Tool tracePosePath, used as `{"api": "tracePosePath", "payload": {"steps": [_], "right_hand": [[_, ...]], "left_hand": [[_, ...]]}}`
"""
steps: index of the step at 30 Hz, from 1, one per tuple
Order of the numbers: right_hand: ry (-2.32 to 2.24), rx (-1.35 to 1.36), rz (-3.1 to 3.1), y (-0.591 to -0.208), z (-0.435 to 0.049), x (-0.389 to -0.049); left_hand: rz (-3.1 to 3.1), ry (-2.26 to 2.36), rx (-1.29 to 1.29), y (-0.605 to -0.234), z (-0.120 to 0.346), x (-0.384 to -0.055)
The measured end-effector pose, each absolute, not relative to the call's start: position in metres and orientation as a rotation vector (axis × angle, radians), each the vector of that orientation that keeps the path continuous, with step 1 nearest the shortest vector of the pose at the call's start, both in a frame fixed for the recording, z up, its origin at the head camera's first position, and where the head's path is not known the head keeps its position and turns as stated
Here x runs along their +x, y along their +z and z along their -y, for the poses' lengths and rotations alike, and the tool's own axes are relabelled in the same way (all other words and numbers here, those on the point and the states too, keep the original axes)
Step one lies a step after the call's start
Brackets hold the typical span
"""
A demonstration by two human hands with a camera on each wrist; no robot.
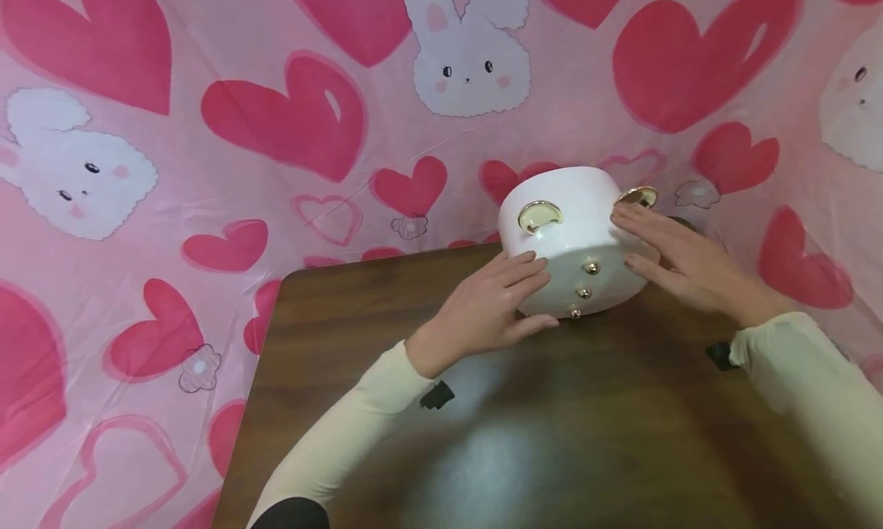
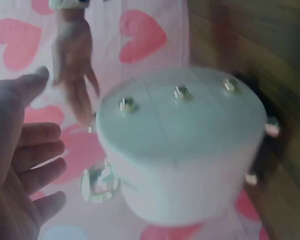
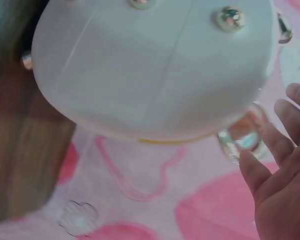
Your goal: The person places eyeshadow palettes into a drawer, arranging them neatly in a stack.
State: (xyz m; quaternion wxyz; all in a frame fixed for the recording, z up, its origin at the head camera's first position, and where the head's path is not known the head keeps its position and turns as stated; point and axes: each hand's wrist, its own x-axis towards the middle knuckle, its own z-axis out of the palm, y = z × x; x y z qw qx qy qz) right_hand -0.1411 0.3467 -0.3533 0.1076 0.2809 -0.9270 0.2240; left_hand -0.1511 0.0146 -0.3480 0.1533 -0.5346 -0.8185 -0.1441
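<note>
A white rounded box (image 1: 586,238) stands at the far edge of the table. A row of three gold knobs (image 1: 584,293) runs down its front face, and two gold ear-shaped pieces (image 1: 540,218) stick out from its upper side. My left hand (image 1: 486,314) is at the box's left side, its fingers extended and the thumb near the lowest knob. At the opposite side, my right hand (image 1: 690,261) has straight fingers right by the other gold ear (image 1: 641,198). In the left wrist view, the box (image 2: 190,125) looks blurred. Small gold feet (image 2: 272,127) show under it.
The dark wood table (image 1: 552,437) reaches toward me. Pink cloth (image 1: 331,23) with hearts and rabbit faces hangs close behind the box and along the sides. Small black pieces (image 1: 438,395) show beside both wrists.
</note>
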Motion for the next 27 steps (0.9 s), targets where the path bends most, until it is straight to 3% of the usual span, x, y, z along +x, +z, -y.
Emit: {"api": "tracePosePath", "payload": {"steps": [7,13,27], "right_hand": [[0.45,0.966,2.705,-0.335,-0.33,-0.113],[0.355,1.112,2.589,-0.346,-0.308,-0.095],[0.32,1.152,2.575,-0.367,-0.297,-0.088]], "left_hand": [[2.582,-0.39,-1.541,-0.34,0.044,-0.143],[2.716,-0.288,-1.512,-0.356,0.08,-0.131],[2.745,-0.239,-1.448,-0.362,0.093,-0.129]]}}
